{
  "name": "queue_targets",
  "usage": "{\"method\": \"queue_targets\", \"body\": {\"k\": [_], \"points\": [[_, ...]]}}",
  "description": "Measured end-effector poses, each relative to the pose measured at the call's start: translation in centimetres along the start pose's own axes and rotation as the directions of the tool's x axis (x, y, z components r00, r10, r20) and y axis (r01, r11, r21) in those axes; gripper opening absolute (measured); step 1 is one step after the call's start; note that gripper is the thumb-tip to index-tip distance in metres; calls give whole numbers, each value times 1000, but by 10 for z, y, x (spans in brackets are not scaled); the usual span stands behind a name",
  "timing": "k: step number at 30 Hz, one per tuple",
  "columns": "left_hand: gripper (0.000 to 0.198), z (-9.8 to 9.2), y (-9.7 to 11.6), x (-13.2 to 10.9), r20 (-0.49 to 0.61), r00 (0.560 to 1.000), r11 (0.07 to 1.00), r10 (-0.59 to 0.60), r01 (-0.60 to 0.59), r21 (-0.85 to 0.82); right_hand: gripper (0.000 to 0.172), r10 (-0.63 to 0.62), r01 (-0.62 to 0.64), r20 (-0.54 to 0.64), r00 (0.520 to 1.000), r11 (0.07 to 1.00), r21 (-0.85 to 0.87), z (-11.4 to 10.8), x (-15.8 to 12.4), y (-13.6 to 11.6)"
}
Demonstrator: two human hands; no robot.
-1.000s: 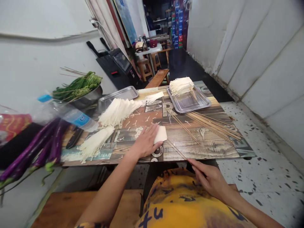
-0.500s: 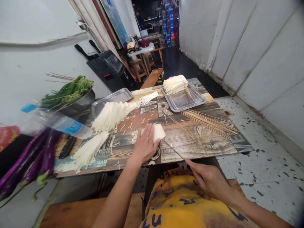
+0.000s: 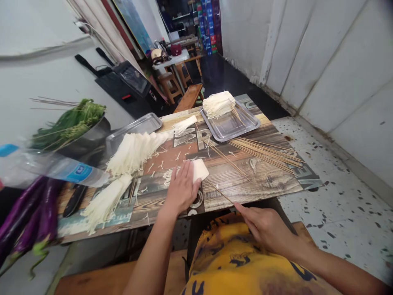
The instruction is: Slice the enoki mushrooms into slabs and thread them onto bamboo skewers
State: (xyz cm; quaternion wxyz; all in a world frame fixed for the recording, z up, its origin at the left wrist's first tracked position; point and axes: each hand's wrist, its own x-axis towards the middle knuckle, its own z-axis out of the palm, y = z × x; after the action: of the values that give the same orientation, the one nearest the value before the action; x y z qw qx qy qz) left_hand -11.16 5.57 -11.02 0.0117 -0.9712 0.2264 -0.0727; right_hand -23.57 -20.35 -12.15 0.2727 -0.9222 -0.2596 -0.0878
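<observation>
My left hand point(image 3: 180, 189) lies flat, fingers stretched out, over a bundle of enoki mushrooms point(image 3: 200, 170) on the wood-patterned table. The bundle's pale cut end shows beside the fingers; the rest is under the hand. My right hand point(image 3: 257, 221) pinches the near end of a bamboo skewer point(image 3: 219, 191) at the table edge. The skewer's far end meets the bundle's right side; how deep it goes is hidden. A large pile of enoki point(image 3: 132, 153) and a smaller one point(image 3: 107, 200) lie to the left. Another small piece of enoki point(image 3: 185, 124) lies behind.
A metal tray point(image 3: 229, 127) holds skewered enoki point(image 3: 218, 104); loose skewers point(image 3: 267, 153) lie in front. At left are another tray point(image 3: 147, 123), a bowl of greens point(image 3: 92, 135), a water bottle point(image 3: 64, 166), a black-handled knife point(image 3: 75, 200) and eggplants point(image 3: 47, 209).
The camera view has turned slightly, so the whole scene sits further left. Both hands keep nearly the same pose, with the skewer still against the enoki bundle.
</observation>
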Motion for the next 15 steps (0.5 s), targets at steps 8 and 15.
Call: {"method": "queue_targets", "body": {"k": [8, 15], "points": [[54, -12, 0, 1, 39, 998, 999, -39, 39, 1, 40, -9, 9, 6, 1000, 1000, -16, 0, 0, 0], [55, -10, 13, 6, 5, 992, 992, -125, 125, -7, 39, -41, 40, -11, 999, 998, -54, 0, 0, 1]]}}
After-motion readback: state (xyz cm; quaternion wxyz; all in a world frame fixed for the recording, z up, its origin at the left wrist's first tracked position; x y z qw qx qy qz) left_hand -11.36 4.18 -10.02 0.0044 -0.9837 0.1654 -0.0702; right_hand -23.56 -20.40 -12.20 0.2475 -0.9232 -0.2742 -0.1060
